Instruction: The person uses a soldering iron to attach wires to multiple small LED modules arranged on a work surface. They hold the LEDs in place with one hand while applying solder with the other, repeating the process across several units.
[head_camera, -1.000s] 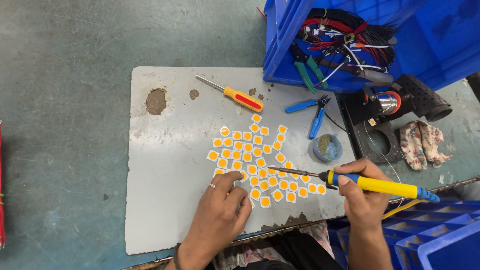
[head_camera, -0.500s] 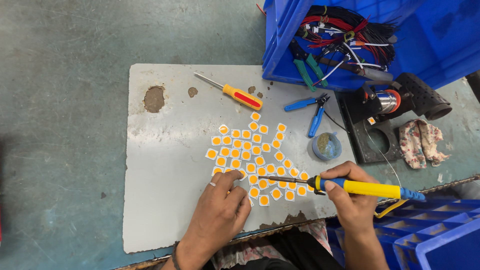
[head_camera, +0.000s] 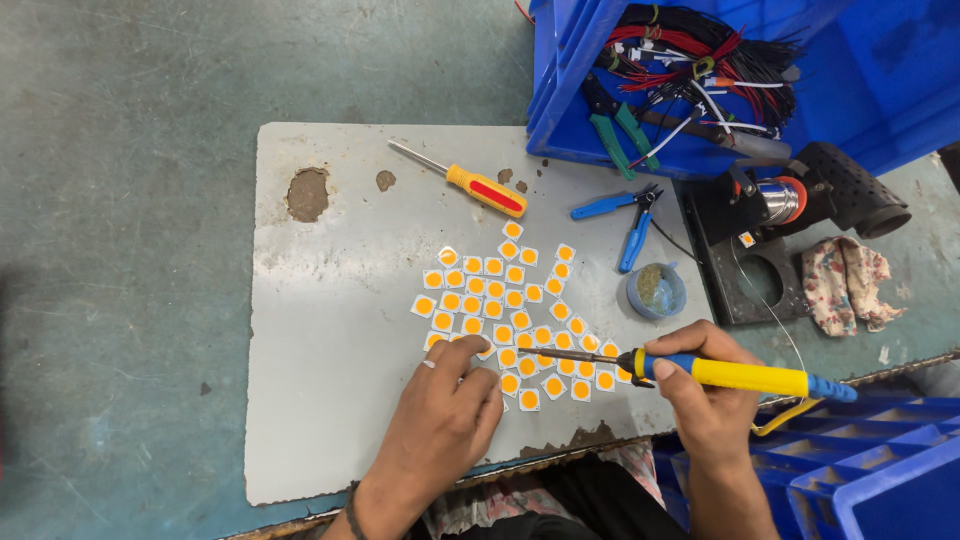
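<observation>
Right hand: lower right of the frame, grip closed around the yellow-and-blue handle of a soldering iron; the metal tip points left into the chips.
Left hand: lower centre, fingers bent down and pressing on the lower left edge of the chip cluster; no thing is visibly enclosed, so whether it pinches a chip cannot be told.
Chips: many small white squares, each with a round orange centre, spread in a loose diagonal patch in the middle of the frame on a grey plate.
Plate: lies flat on the green desk, with rust spots at its upper left.
Screwdriver: yellow and red handle, upper centre of the plate, apart from the chips.
Cutters: blue handles, right of the screwdriver.
Small tin: round, blue rim, yellowish paste inside, just right of the chips.
Blue crate: upper right, holding black, red and white wires and green-handled tools.
Black stand: right, beside a flowered cloth.
Change: the iron's tip has moved left, deeper into the chips, since a second ago; the left hand stays at the same spot.
</observation>
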